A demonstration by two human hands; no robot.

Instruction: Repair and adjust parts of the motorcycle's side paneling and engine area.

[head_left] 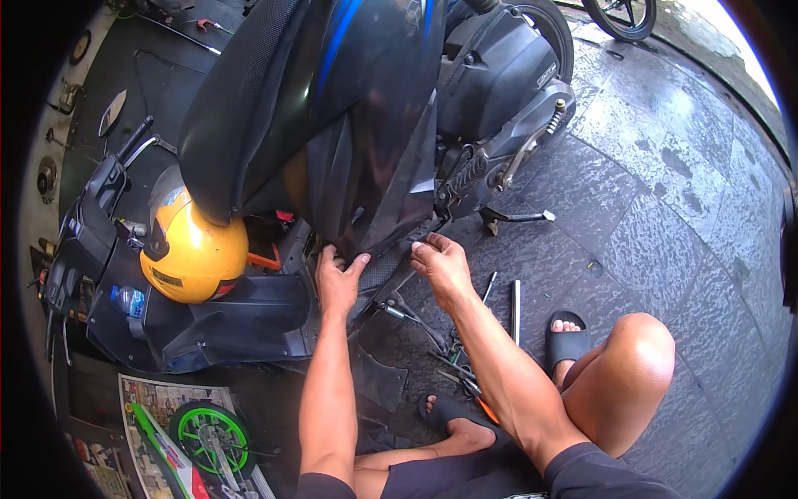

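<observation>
A black scooter body panel [366, 158] with blue stripes slants down toward me. At its lower tip my left hand [338, 281] is closed on the edge, with the thumb in front and the fingertips partly hidden behind it. Just to the right, my right hand [442, 264] is closed in a pinch beside the footboard edge [386, 270]. Whatever lies between its fingertips is too small to make out. The scooter's black seat [241, 108] rises above and left of the hands.
A yellow helmet [195, 254] rests on the scooter's front part, near a water bottle [129, 299]. Orange-handled pliers [478, 399] and a metal tube [516, 312] lie on the tiled floor. A green wheel [209, 441] sits on newspaper at lower left. The side stand [519, 217] juts out right.
</observation>
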